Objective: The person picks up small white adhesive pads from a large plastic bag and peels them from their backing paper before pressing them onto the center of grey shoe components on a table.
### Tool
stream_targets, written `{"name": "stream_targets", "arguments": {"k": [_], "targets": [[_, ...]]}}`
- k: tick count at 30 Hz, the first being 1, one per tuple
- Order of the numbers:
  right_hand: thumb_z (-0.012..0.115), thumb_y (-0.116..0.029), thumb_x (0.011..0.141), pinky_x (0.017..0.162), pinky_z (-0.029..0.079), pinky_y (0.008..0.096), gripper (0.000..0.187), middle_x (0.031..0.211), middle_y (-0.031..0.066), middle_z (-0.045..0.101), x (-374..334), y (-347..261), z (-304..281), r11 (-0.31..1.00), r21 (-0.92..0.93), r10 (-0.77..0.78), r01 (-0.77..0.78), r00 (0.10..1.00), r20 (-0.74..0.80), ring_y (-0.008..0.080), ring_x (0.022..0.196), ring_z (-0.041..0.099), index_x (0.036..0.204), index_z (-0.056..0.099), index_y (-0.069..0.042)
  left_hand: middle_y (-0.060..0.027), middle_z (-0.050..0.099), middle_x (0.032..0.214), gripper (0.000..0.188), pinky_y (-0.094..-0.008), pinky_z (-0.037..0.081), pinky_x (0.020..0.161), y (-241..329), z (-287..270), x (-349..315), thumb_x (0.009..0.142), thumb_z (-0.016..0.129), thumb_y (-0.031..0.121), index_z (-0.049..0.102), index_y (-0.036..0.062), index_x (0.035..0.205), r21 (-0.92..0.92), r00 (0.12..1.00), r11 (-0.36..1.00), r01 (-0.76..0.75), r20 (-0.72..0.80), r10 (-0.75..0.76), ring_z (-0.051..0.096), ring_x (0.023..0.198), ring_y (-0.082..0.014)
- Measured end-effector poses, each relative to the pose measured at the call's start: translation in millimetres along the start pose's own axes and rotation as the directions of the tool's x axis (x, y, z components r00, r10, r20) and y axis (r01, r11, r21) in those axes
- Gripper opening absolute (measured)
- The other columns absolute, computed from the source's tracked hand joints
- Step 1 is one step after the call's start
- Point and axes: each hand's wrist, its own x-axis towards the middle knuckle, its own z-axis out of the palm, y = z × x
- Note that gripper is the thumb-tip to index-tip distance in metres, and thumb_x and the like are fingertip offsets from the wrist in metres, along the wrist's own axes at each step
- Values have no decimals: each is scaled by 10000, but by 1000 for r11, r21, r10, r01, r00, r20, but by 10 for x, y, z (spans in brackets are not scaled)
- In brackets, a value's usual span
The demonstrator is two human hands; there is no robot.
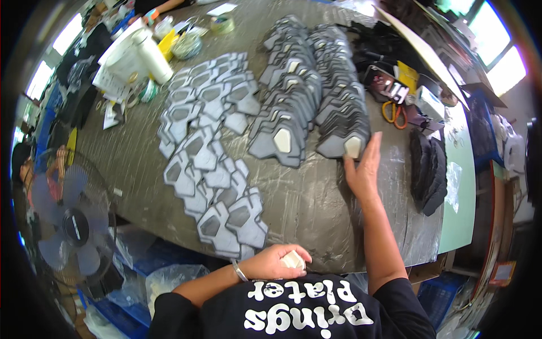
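My left hand (275, 263) is close to my body at the near table edge, its fingers curled round a small stack of cream-white pieces (292, 260). My right hand (364, 168) reaches to the near end of the right-hand row of overlapping dark grey cut-out pieces (339, 113). Its fingers are stretched along the side of the nearest piece, with the thumb at the lower edge of the white patch (354, 147) there. To the left runs a second dark grey row (288, 85), whose nearest piece bears another white patch (282, 140).
Light grey angular pieces (212, 101) lie spread on the left of the table (305, 209). Around it are a white bottle (152, 55), tape rolls (222, 24), orange-handled scissors (394, 114), a phone (386, 83), a black bundle (428, 172) and a fan (76, 226).
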Motion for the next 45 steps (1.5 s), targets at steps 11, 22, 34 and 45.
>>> {"name": "stream_targets", "arguments": {"k": [11, 22, 34, 45], "targets": [[760, -292, 777, 776, 531, 399, 489, 1066, 148, 609, -694, -1429, -238, 934, 352, -223, -61, 672, 707, 338, 889, 645, 1142, 619, 0, -7, 621, 805, 236, -231, 476, 596, -278, -282, -1063, 820, 714, 92, 639, 54, 1041, 145, 492, 982, -124, -850, 188, 601, 671, -89], [813, -318, 702, 825, 506, 394, 580, 1192, 134, 539, -346, -1728, 237, 974, 190, -226, 126, 615, 755, 312, 956, 616, 1119, 571, 5, -98, 577, 1066, 395, -360, 515, 721, -430, -195, -1134, 753, 742, 127, 623, 42, 1120, 722, 452, 593, 357, -689, 567, 630, 872, -296], [721, -186, 759, 561, 462, 288, 286, 707, 88, 652, -607, -1805, 253, 816, 274, 3, -508, 478, 878, 82, 621, 568, 895, 648, 55, -75, 542, 1082, 417, -383, 523, 670, -410, -261, -1110, 781, 712, 157, 588, 44, 1163, 714, 509, 561, 419, -696, 506, 622, 817, -280], [681, -99, 822, 600, 494, 274, 378, 783, 77, 678, -96, -860, -294, 771, 260, 107, -582, 521, 847, 134, 672, 626, 1157, 566, 33, -103, 535, 1177, 465, -419, 521, 750, -349, -244, -1188, 792, 686, 159, 524, 53, 1215, 717, 601, 539, 443, -683, 415, 615, 910, -334]]}}
